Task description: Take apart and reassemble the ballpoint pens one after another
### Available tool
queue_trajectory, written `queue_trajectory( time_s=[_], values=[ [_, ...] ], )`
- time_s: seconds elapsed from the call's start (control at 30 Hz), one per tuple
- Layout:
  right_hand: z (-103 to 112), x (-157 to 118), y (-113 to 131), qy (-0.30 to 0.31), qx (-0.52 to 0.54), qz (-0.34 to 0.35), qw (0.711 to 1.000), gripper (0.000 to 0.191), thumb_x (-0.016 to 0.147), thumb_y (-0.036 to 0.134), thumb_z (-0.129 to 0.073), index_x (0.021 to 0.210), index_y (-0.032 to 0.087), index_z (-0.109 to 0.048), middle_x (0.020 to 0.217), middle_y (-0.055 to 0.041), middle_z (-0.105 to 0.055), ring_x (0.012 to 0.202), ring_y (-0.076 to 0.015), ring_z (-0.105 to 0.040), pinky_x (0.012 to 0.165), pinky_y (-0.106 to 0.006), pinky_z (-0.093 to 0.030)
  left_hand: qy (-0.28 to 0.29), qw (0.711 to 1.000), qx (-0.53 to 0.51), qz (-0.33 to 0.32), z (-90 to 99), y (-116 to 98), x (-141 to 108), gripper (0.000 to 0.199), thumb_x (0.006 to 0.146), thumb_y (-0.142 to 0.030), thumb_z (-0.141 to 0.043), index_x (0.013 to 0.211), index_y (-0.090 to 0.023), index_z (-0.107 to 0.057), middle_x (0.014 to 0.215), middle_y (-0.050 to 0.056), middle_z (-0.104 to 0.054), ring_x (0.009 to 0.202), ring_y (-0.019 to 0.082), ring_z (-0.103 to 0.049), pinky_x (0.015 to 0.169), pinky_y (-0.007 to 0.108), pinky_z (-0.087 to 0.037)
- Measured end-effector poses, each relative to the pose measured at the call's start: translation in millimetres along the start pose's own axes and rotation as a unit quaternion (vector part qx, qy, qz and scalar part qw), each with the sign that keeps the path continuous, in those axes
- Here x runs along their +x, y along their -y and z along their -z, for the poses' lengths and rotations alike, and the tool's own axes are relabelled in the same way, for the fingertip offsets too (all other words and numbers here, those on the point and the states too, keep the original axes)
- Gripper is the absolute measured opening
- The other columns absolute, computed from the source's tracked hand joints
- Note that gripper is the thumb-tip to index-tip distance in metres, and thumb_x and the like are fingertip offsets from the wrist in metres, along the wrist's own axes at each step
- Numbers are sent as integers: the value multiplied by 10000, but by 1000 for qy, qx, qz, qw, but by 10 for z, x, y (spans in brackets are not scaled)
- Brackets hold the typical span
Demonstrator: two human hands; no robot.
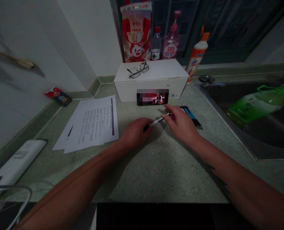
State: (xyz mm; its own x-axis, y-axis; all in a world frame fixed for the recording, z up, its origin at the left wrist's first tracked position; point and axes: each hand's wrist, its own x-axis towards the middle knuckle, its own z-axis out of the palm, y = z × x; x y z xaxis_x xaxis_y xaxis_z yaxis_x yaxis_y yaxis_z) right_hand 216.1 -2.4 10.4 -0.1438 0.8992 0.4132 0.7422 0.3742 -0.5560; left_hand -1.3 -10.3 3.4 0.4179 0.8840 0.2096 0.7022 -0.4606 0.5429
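A pen (157,121) with a clear and silver barrel is held at a slant above the counter. My left hand (137,129) is closed around its dark lower-left end. The fingers of my right hand (180,123) are bent together at the pen's upper-right end, where something small and red shows between them. Just beyond my right hand lie several blue and black pens (191,115), partly hidden by it. A phone (153,101) with a lit video on its screen leans upright behind both hands.
A white box (151,83) carrying eyeglasses (138,71) stands behind the phone. Printed sheets (96,123) lie on the left, near a white power strip (19,163). At right is a metal sink (242,140) with a green bottle (259,103) in it.
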Motion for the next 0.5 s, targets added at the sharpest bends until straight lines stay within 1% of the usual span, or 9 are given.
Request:
queue_trajectory(
  time_s=[0.13,0.2,0.27,0.33,0.4,0.5],
  values=[
    [36,47,-144,-4,-115,-47,992,594,1011,457,-526,1476,87,-542,1411,-256,-607,1309,-386,-566,1113,-553,-431,0,1000,1,6,12,0,4,204,999,-263,-593,1146,-216,-727,1056,81,-766,929,235,-692,860,399,-546],
    [61,55,-229,3,-174,-83,981,666,1003,508,-532,1508,75,-496,1472,-286,-548,1359,-422,-513,1121,-589,-401,0,1000,1,11,17,1,7,205,1004,-264,-588,1144,-214,-728,1067,86,-767,949,243,-696,869,409,-548],
    [73,48,-305,6,-226,-121,966,734,987,576,-536,1530,87,-460,1521,-315,-486,1397,-465,-456,1093,-642,-392,1,1000,0,13,18,3,9,209,1004,-265,-588,1150,-213,-727,1071,87,-766,952,246,-700,869,412,-552],
    [66,35,-355,30,-254,-147,956,755,974,611,-535,1521,95,-464,1507,-327,-488,1370,-478,-475,1041,-637,-428,0,1000,2,9,15,6,10,215,998,-257,-592,1159,-210,-726,1076,88,-764,955,248,-703,871,414,-554],
    [49,23,-375,59,-269,-160,948,738,971,619,-528,1501,107,-487,1464,-319,-525,1299,-467,-538,992,-609,-464,-1,1000,9,6,11,12,8,217,991,-250,-596,1160,-208,-725,1076,90,-763,958,249,-702,871,415,-555],
    [33,17,-372,72,-287,-160,942,676,987,566,-501,1488,112,-504,1399,-301,-578,1202,-436,-611,933,-555,-502,-4,1000,13,5,2,27,4,211,995,-264,-595,1153,-212,-724,1066,84,-761,951,243,-698,867,410,-556]
  ],
)
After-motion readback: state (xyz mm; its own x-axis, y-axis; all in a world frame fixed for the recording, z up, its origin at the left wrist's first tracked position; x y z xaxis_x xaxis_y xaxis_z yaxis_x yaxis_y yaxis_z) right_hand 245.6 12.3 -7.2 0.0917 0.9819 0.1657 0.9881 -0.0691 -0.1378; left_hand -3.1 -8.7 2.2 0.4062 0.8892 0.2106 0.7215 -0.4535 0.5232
